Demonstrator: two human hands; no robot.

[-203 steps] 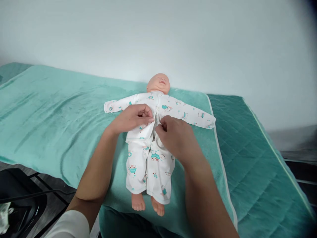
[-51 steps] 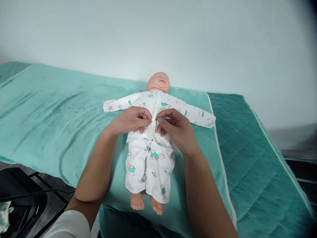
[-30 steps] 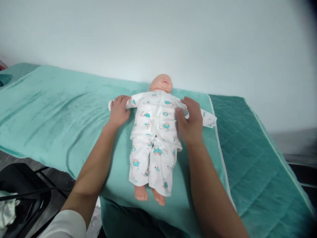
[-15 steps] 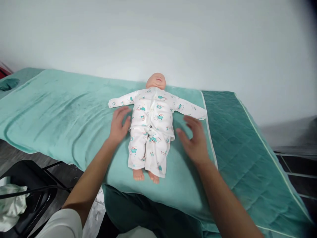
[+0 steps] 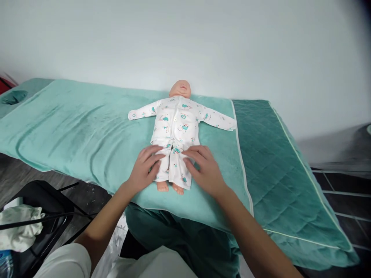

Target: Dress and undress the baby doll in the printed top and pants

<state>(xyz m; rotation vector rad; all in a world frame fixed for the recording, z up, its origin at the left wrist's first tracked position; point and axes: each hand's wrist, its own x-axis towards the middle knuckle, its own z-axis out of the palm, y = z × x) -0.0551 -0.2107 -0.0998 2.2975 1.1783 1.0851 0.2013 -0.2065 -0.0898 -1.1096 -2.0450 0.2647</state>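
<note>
A baby doll (image 5: pixel 180 89) lies on its back on a light green blanket, arms stretched out to both sides. It wears a white printed long-sleeved shirt (image 5: pixel 189 117), its front edges together with a button (image 5: pixel 175 119) in the middle. Matching trousers (image 5: pixel 175 170) cover the legs, and the bare feet show below. My left hand (image 5: pixel 147 166) is over the trouser leg on the left, fingers apart. My right hand (image 5: pixel 203 166) is over the other leg, fingers spread. Neither hand holds anything; whether they touch the cloth I cannot tell.
The light green blanket (image 5: pixel 101 116) covers most of a padded bed, with a darker quilted cover (image 5: pixel 272 166) at the right. A white wall (image 5: pixel 185 42) stands behind. At lower left, a black chair (image 5: pixel 55 197) bears a crumpled pale cloth (image 5: pixel 23 224).
Both hands were pinching the shirt front at a button; they let go, passed over the sleeves and sides, and came down to the trousers. The shirt front is now closed. The view has shifted back.
</note>
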